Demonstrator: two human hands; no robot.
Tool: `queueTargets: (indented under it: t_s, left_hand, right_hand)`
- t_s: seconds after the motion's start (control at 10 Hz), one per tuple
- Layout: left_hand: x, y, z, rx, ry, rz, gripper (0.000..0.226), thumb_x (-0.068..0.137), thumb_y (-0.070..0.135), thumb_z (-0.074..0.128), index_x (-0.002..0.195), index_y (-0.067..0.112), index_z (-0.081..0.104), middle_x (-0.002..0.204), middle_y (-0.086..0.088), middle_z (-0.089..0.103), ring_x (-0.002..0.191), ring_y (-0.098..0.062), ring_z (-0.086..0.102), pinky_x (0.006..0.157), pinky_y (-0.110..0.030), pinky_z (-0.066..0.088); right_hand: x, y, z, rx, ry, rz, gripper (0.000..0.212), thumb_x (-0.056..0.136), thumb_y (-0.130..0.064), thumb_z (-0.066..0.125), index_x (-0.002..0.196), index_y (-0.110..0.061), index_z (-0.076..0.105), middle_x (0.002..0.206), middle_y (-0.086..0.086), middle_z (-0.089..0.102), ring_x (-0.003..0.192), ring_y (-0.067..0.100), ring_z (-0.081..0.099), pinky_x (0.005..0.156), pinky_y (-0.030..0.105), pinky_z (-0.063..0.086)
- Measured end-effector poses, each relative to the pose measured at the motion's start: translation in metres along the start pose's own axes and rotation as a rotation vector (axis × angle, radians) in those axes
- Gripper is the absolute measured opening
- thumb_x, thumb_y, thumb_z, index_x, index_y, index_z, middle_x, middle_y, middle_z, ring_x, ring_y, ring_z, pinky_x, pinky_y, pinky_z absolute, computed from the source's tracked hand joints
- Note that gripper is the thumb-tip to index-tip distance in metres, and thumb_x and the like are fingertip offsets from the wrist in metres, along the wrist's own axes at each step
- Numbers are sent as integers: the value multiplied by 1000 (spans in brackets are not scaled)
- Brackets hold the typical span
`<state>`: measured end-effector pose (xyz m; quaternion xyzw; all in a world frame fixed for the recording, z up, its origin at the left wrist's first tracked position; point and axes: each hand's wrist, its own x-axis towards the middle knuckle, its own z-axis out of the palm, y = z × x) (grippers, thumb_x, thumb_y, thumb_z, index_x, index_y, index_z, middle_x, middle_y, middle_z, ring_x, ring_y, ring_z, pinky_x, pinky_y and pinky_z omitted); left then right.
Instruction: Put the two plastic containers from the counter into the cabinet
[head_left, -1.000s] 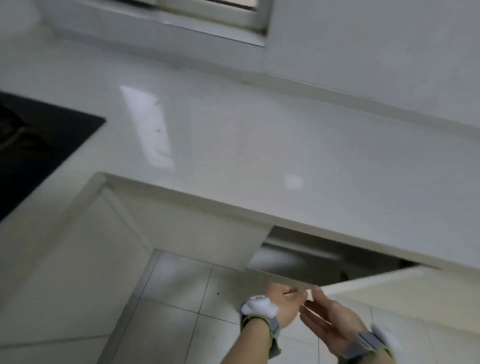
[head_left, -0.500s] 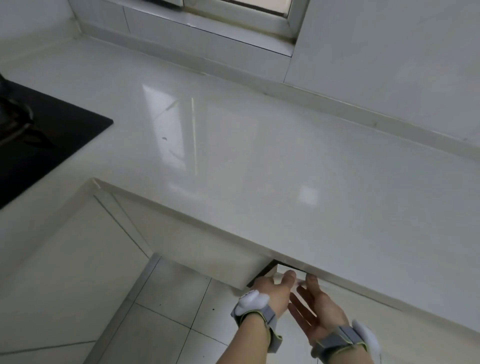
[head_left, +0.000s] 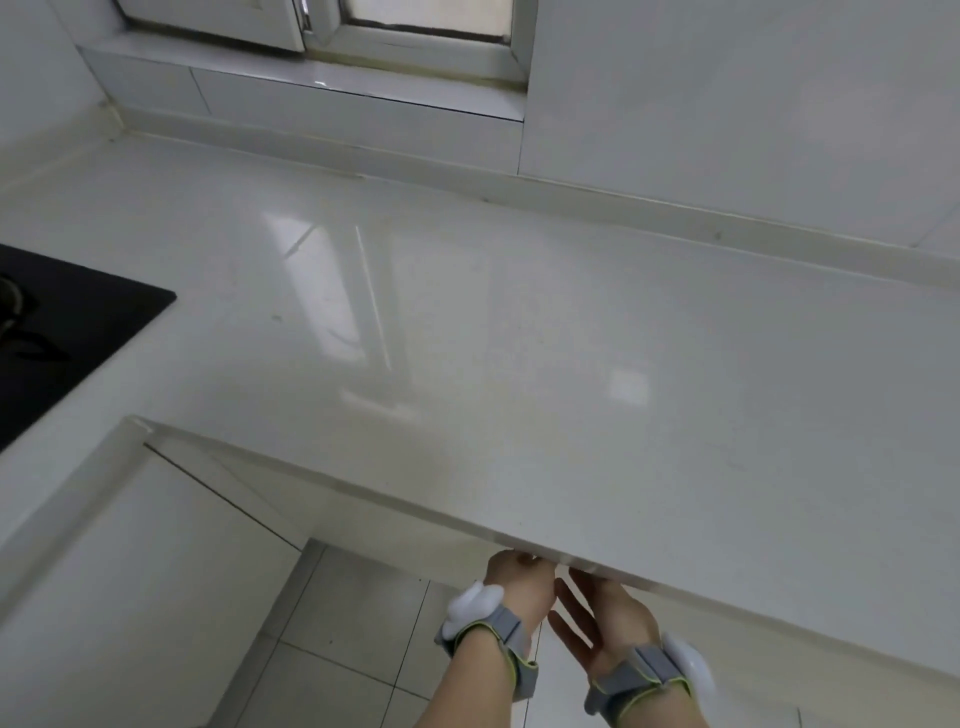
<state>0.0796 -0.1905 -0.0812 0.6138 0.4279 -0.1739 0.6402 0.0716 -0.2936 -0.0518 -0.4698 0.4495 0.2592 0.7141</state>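
No plastic container shows in the head view. My two hands are low in the frame, right under the front edge of the white counter (head_left: 519, 374), each with a grey wrist strap. My left hand (head_left: 519, 579) is against the top of the cabinet door (head_left: 395, 525), and the counter edge hides its fingertips. Beside it, my right hand (head_left: 602, 618) lies flat with fingers apart on the right cabinet door (head_left: 737, 654). No gap or dark opening shows between the doors.
A black stove top (head_left: 67, 322) lies at the left end of the counter. A window sill (head_left: 332, 88) and tiled wall run along the back. Another cabinet front (head_left: 130, 571) stands at the left, with floor tiles (head_left: 353, 623) below.
One second ago the cabinet stood open with a dark interior and I held the door edges. The doors have swung shut and my view has tilted up over the counter.
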Motion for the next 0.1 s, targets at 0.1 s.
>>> queueTargets:
  t_s: [0.1]
  left_hand:
    - [-9, -7, -5, 38, -31, 65, 29, 85, 26, 61, 102, 3, 71, 114, -24, 70, 110, -38, 66, 97, -48, 54]
  right_hand:
    - [-17, 0, 5, -39, 7, -65, 51, 73, -36, 82, 114, -13, 62, 112, 3, 72, 96, 24, 72, 83, 39, 57]
